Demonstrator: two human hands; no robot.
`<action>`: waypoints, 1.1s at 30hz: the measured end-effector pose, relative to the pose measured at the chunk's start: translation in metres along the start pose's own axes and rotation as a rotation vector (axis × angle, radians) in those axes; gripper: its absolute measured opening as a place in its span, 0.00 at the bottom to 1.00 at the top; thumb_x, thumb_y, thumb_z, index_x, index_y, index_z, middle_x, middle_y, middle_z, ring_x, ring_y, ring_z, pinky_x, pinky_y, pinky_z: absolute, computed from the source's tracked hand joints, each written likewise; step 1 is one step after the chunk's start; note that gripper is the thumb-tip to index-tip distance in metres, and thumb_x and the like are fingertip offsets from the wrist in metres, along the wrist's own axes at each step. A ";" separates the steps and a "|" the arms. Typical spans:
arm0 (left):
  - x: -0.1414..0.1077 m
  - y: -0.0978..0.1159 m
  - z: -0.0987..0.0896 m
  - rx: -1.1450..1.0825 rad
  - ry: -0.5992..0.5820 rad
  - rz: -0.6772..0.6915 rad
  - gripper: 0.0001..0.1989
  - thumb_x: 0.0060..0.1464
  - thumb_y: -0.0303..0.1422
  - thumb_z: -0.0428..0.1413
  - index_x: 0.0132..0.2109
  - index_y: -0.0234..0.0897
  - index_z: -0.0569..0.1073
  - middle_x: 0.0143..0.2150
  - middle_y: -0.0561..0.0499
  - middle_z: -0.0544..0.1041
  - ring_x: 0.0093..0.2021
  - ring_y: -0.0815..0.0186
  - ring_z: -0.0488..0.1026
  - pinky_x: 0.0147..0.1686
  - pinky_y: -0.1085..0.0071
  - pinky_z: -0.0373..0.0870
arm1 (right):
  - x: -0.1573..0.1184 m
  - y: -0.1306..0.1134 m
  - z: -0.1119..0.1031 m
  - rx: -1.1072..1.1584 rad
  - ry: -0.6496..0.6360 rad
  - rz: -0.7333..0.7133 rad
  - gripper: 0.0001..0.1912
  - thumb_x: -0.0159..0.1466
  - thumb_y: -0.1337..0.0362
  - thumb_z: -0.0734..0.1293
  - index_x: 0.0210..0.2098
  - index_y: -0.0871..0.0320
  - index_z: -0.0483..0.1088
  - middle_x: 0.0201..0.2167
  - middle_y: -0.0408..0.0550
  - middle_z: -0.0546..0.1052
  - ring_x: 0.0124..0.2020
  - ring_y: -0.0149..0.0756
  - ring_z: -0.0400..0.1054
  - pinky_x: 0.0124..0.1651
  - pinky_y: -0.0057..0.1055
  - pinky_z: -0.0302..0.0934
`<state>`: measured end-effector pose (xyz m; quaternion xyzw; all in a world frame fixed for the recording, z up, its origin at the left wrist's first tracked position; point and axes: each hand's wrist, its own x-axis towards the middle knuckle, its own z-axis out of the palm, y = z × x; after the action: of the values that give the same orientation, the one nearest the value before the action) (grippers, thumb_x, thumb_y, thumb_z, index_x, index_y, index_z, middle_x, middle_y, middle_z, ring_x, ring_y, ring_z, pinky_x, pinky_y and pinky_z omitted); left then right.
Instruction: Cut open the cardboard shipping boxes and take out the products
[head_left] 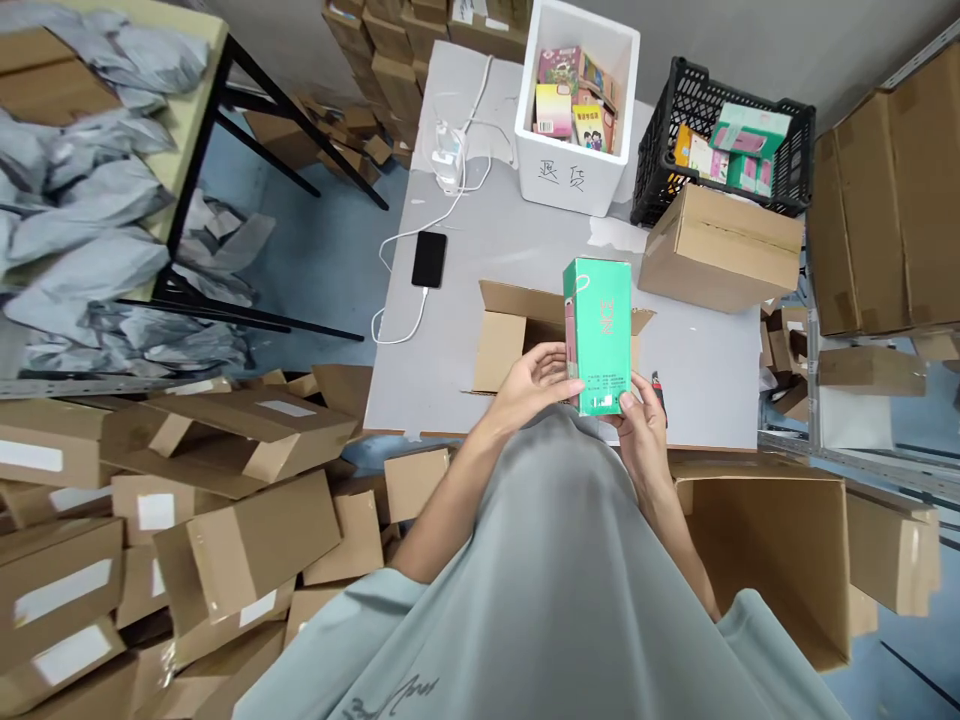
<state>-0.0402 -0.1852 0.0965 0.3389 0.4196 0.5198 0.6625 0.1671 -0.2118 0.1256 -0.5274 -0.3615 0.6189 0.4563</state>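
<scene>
A green box (604,335) with a pink side panel is held upright between my two hands, near the table's front edge. My left hand (538,385) grips its lower left side, with the thumb on the front face. At the lower right corner, my right hand (639,415) holds it with thumb and fingers. Behind the green box lies an open cardboard box (501,350) with its flaps spread, partly hidden by it. A red and black tool (658,390) rests on the table just beyond my right hand.
On the grey table (480,235) are a phone (429,260) with a white cable, a white bin (570,180) of small boxes, a black crate (799,150) and a closed carton (724,245). Empty cartons (262,540) pile up at the left; a large open carton (765,560) stands at the right.
</scene>
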 end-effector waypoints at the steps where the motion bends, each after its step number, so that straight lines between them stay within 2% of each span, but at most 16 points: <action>1: -0.002 0.001 0.003 -0.001 0.012 -0.014 0.35 0.44 0.46 0.82 0.56 0.40 0.80 0.56 0.40 0.85 0.55 0.53 0.85 0.51 0.60 0.87 | 0.001 0.002 -0.001 -0.009 -0.015 0.007 0.33 0.66 0.40 0.79 0.64 0.46 0.73 0.55 0.50 0.87 0.53 0.47 0.85 0.49 0.43 0.84; 3: -0.004 0.004 0.006 0.003 0.033 -0.030 0.35 0.45 0.45 0.82 0.56 0.39 0.80 0.58 0.40 0.84 0.50 0.56 0.85 0.42 0.65 0.86 | 0.002 0.003 -0.004 -0.043 -0.059 0.018 0.36 0.66 0.38 0.78 0.66 0.45 0.72 0.55 0.51 0.87 0.51 0.47 0.85 0.45 0.41 0.84; 6: -0.005 0.005 0.009 0.020 0.085 -0.020 0.36 0.45 0.47 0.81 0.56 0.38 0.79 0.61 0.40 0.80 0.45 0.60 0.84 0.37 0.68 0.85 | 0.004 0.002 -0.010 -0.182 -0.058 -0.034 0.35 0.68 0.36 0.77 0.66 0.47 0.73 0.60 0.53 0.85 0.48 0.45 0.84 0.41 0.39 0.84; 9: -0.005 -0.001 0.016 0.058 0.166 0.004 0.41 0.42 0.48 0.82 0.57 0.38 0.76 0.62 0.39 0.79 0.46 0.59 0.85 0.36 0.68 0.85 | 0.002 -0.004 -0.012 -0.394 0.058 -0.207 0.31 0.69 0.42 0.78 0.65 0.48 0.76 0.67 0.57 0.80 0.51 0.44 0.84 0.47 0.41 0.85; 12: -0.006 -0.005 0.033 0.113 0.229 0.036 0.41 0.43 0.50 0.81 0.57 0.40 0.73 0.60 0.41 0.80 0.49 0.56 0.85 0.39 0.67 0.86 | -0.001 -0.011 -0.009 -0.542 0.062 -0.338 0.37 0.64 0.48 0.83 0.69 0.47 0.75 0.68 0.57 0.78 0.61 0.52 0.80 0.55 0.46 0.84; 14: -0.008 -0.005 0.045 0.159 0.234 0.074 0.39 0.46 0.50 0.80 0.56 0.41 0.71 0.60 0.42 0.80 0.52 0.56 0.85 0.42 0.66 0.87 | -0.001 -0.014 -0.009 -0.578 0.074 -0.374 0.40 0.63 0.49 0.84 0.70 0.47 0.74 0.68 0.58 0.78 0.64 0.54 0.78 0.57 0.49 0.83; 17: -0.011 0.000 0.057 0.196 0.169 0.133 0.35 0.53 0.53 0.77 0.57 0.43 0.71 0.62 0.41 0.81 0.59 0.53 0.84 0.46 0.64 0.88 | 0.001 -0.017 -0.017 -0.438 0.095 -0.335 0.37 0.65 0.49 0.82 0.70 0.48 0.72 0.68 0.58 0.79 0.64 0.53 0.78 0.56 0.46 0.82; 19: -0.012 0.003 0.060 0.180 0.124 0.150 0.35 0.56 0.54 0.76 0.60 0.43 0.73 0.64 0.39 0.81 0.65 0.49 0.82 0.51 0.60 0.87 | 0.003 -0.019 -0.027 -0.257 0.035 -0.257 0.37 0.65 0.48 0.83 0.68 0.48 0.71 0.67 0.57 0.80 0.65 0.51 0.78 0.58 0.45 0.81; 21: -0.012 0.002 0.062 0.146 0.086 0.106 0.38 0.54 0.54 0.77 0.63 0.42 0.75 0.68 0.37 0.80 0.68 0.46 0.80 0.56 0.57 0.86 | 0.004 -0.020 -0.036 -0.105 -0.031 -0.191 0.37 0.64 0.47 0.83 0.66 0.48 0.70 0.65 0.56 0.82 0.65 0.51 0.79 0.62 0.47 0.79; 23: -0.011 -0.002 0.067 0.105 0.044 0.018 0.39 0.52 0.53 0.79 0.63 0.40 0.77 0.68 0.36 0.82 0.67 0.44 0.82 0.59 0.54 0.85 | 0.005 -0.018 -0.044 -0.021 -0.065 -0.154 0.38 0.63 0.46 0.83 0.66 0.47 0.70 0.64 0.55 0.83 0.63 0.52 0.81 0.64 0.50 0.79; 26: -0.009 -0.012 0.080 0.061 0.041 -0.056 0.37 0.49 0.52 0.80 0.59 0.38 0.80 0.64 0.37 0.85 0.64 0.43 0.84 0.60 0.52 0.85 | 0.008 -0.012 -0.055 0.016 -0.074 -0.144 0.39 0.62 0.45 0.84 0.65 0.47 0.70 0.64 0.56 0.83 0.63 0.54 0.81 0.64 0.52 0.79; 30: -0.006 -0.024 0.101 0.078 0.115 -0.052 0.38 0.45 0.48 0.82 0.58 0.38 0.80 0.62 0.37 0.86 0.62 0.43 0.85 0.55 0.54 0.87 | 0.014 -0.008 -0.075 -0.012 -0.102 -0.164 0.37 0.63 0.46 0.83 0.65 0.48 0.70 0.64 0.57 0.83 0.65 0.54 0.79 0.67 0.53 0.77; 33: -0.004 -0.033 0.118 0.139 0.179 -0.023 0.40 0.41 0.45 0.83 0.59 0.39 0.78 0.60 0.38 0.87 0.60 0.44 0.86 0.53 0.55 0.88 | 0.016 -0.011 -0.091 -0.122 -0.038 -0.221 0.34 0.66 0.46 0.81 0.66 0.49 0.73 0.69 0.58 0.80 0.71 0.55 0.75 0.67 0.52 0.76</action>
<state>0.0800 -0.1980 0.1173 0.3315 0.5157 0.5102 0.6032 0.2581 -0.1964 0.1140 -0.4993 -0.4629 0.5515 0.4820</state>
